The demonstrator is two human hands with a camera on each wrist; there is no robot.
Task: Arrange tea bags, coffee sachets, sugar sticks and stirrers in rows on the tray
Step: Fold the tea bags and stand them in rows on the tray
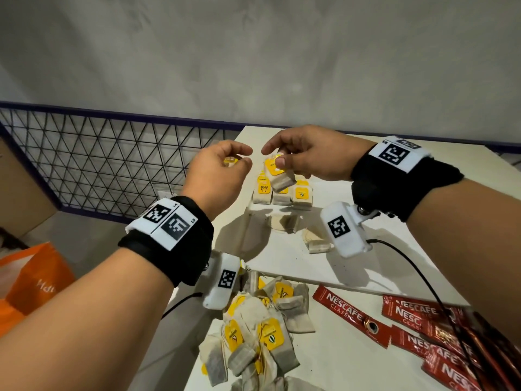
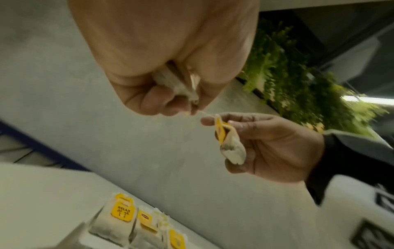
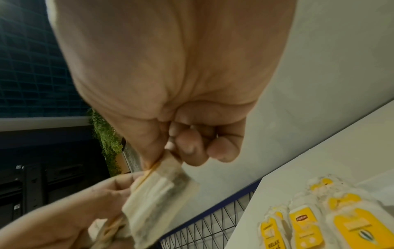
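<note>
- My right hand [image 1: 307, 153] pinches one tea bag [image 1: 280, 173] by its yellow tag, grip closed on it, raised above the tray [image 1: 324, 266].
- My left hand [image 1: 222, 170] curls round a second tea bag [image 2: 177, 84]; a thin string [image 2: 204, 113] joins the two.
- Below, a row of tea bags [image 1: 282, 194] lies on the tray.
- Nearer me on the counter [image 1: 338, 359]: a loose pile of tea bags [image 1: 259, 331], and red coffee sachets [image 1: 417, 325] to its right.

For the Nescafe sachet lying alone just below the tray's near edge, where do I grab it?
Pinch the Nescafe sachet across its narrow width near its upper-left end, coming from above. It lies flat and long on the table, clear of the tea bag pile, probably with room for fingers there.
</note>
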